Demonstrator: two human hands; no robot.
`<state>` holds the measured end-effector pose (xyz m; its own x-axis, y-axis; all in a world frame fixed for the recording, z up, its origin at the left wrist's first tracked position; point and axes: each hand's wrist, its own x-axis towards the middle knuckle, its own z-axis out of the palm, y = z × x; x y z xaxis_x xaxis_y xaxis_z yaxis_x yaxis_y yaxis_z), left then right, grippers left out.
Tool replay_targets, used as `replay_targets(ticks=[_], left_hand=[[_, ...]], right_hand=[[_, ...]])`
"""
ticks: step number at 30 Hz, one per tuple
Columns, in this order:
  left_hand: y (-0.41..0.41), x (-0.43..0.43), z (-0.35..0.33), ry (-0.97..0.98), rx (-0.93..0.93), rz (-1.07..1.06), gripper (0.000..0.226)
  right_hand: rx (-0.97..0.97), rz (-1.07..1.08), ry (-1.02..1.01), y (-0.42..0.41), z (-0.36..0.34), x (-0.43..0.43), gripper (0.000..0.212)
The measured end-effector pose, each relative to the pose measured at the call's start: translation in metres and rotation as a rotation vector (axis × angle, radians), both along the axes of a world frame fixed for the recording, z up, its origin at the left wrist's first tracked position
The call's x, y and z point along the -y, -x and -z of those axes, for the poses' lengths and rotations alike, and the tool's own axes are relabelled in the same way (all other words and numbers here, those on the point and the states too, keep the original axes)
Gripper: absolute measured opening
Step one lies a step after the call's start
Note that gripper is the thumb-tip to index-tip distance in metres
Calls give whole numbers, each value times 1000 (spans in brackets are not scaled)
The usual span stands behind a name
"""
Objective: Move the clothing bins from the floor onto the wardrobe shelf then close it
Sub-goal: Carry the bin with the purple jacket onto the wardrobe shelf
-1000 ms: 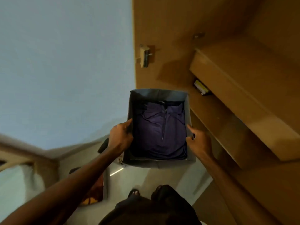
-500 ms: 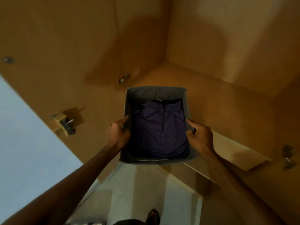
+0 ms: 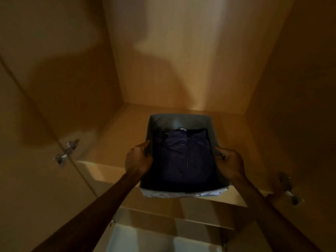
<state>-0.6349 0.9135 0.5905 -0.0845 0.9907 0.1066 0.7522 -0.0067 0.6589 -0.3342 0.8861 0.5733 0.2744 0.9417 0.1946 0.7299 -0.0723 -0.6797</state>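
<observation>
Wardrobe interior, brown wood, dim light. Grey clothing bin (image 3: 180,120) is over the wardrobe shelf (image 3: 112,142), its near end overhanging the shelf's front edge; cannot tell whether its base touches the board. Folded dark purple garment (image 3: 185,160) with a zip lies inside. My left hand (image 3: 139,159) grips the left rim, my right hand (image 3: 231,162) the right rim. Metal hinge (image 3: 67,150) on the left panel.

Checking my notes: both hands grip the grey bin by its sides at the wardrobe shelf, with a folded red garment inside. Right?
Not quite. The head view shows the folded garment is dark purple, not red. The left hand and right hand do grip the grey bin by its sides at the wardrobe shelf.
</observation>
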Motion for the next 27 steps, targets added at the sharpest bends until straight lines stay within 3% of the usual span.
replay_targets(ticks=[4, 7, 9, 12, 15, 18, 21, 23, 24, 27], left_hand=[[-49, -54, -1, -11, 31, 250, 51], [-80, -78, 5, 198, 190, 512, 58], [-93, -87, 11, 351, 242, 679, 83], [-106, -95, 21, 438, 98, 881, 124], [-114, -102, 36, 398, 168, 859, 138], [-132, -102, 30, 109, 132, 722, 120], [-150, -93, 30, -95, -48, 434, 79], [-160, -88, 34, -237, -24, 338, 49], [-166, -88, 38, -297, -24, 342, 43], [-177, -89, 52, -396, -147, 407, 57]], right_hand=[[-19, 135, -37, -42, -5, -28, 32], [-94, 188, -27, -77, 0, -48, 58], [-163, 202, 13, -96, -1, -53, 55], [-183, 225, 77, -118, -7, -55, 20], [-147, 216, 104, -131, -10, -58, 29], [-118, 153, 133, -131, -21, -59, 35], [9, 144, 120, -125, -24, -51, 40], [140, 161, 24, -122, -16, -43, 46], [176, 138, -7, -121, -7, -39, 54], [476, 122, 31, -117, 29, -26, 97]])
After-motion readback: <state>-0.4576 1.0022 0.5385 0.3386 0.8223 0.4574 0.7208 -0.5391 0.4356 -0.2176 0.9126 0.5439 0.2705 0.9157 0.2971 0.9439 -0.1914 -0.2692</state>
